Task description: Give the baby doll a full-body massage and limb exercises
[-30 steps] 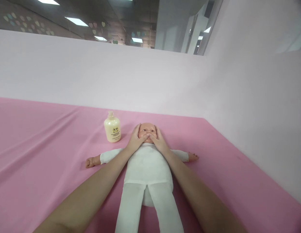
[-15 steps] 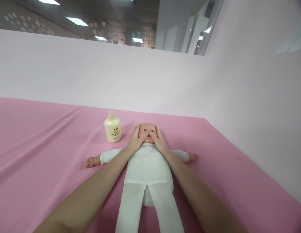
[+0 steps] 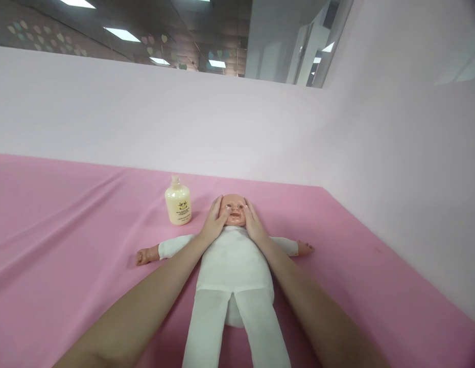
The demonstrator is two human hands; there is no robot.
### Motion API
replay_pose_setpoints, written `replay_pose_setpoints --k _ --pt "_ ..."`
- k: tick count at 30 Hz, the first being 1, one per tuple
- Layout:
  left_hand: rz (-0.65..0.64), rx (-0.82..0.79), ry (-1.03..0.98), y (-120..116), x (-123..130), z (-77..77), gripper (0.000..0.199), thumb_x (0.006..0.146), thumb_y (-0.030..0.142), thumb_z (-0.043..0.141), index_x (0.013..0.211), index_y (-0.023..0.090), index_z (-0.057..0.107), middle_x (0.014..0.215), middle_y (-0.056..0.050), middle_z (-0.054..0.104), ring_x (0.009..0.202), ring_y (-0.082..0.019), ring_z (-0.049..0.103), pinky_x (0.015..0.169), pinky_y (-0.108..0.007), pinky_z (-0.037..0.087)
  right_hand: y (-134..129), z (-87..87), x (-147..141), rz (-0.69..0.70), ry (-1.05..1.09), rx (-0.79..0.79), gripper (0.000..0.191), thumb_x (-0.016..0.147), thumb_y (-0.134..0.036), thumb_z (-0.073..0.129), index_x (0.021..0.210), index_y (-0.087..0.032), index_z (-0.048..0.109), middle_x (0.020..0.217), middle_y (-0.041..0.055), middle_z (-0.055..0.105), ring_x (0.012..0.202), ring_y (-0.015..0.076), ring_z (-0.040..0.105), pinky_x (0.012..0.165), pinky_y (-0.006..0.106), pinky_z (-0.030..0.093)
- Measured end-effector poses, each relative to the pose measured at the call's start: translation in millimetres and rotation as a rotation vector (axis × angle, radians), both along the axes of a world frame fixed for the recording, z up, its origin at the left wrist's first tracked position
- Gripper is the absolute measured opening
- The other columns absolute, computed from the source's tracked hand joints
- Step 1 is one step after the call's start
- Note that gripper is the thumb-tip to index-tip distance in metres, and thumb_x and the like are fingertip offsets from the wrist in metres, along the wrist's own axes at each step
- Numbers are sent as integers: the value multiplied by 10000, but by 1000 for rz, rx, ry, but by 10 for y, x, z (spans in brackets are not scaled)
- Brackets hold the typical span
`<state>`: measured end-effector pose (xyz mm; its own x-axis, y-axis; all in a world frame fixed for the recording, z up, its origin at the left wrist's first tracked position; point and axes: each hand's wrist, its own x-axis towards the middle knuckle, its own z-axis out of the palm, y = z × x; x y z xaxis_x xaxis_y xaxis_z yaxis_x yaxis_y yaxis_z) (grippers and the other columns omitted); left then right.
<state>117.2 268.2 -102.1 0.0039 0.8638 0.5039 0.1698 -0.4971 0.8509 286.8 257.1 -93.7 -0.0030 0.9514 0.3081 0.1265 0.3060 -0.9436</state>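
A baby doll (image 3: 234, 266) in a white cloth suit lies on its back, face up, with both arms stretched out sideways. My left hand (image 3: 214, 221) cups one side of its head, fingers extended along the side and thumb on the cheek. On the opposite side, my right hand (image 3: 254, 221) holds the head in the same way, its thumb resting on the other cheek near the eye. The doll's mouth and nose show between my thumbs. To the left of the head stands an upright pale yellow pump bottle (image 3: 178, 204) with a dark printed label.
A pink cloth (image 3: 88, 225) covers the table, with creases on the left. White walls (image 3: 145, 117) rise behind and to the right. Above the back wall, a window (image 3: 207, 36) shows ceiling lights and heart-shaped decorations.
Both thumbs have moved apart from beside the doll's mouth, outward and up over its cheeks, uncovering the mouth. Palms, doll and bottle stay in place.
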Motion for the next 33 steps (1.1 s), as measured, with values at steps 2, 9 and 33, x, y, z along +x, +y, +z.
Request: replay_pose_setpoints --k 2,9,33 --pt "4 -10 -3 0 4 14 668 939 582 542 1472 184 475 1579 -136 425 1496 -261 352 1274 -423 201 29 -25 -2 -18 9 21 709 954 -699 394 1512 -266 456 1606 31 426 1510 201 351 1277 413 232" --pt "24 -40 -87 19 4 29 538 1021 513 372 1409 178 537 1530 -120 497 1457 -223 417 1268 -424 244 148 -116 14 -81 26 62 628 972 -617 384 1434 -224 545 1523 58 532 1443 211 447 1250 401 285" --pt "123 49 -54 33 -33 -2 360 1028 379 374 1229 184 601 1310 -109 639 1286 -215 561 1183 -434 380 203 -172 30 -105 6 58 540 976 -541 386 1376 -239 585 1459 62 594 1387 232 509 1210 433 345"
